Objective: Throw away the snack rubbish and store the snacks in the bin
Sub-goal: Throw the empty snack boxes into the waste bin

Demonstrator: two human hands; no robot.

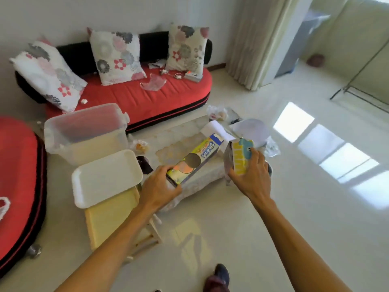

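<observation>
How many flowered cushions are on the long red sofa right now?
3. One cushion leans at the left end, one stands in the middle, one at the right end of the sofa. None looks hidden.

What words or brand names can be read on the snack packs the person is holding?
Long snack box in the left hand: large blue Chinese characters on a white band, too blurred to quote.
Yellow and blue snack packet in the right hand: pale block lettering, too blurred to read.
Nothing else shows readable text.
</observation>
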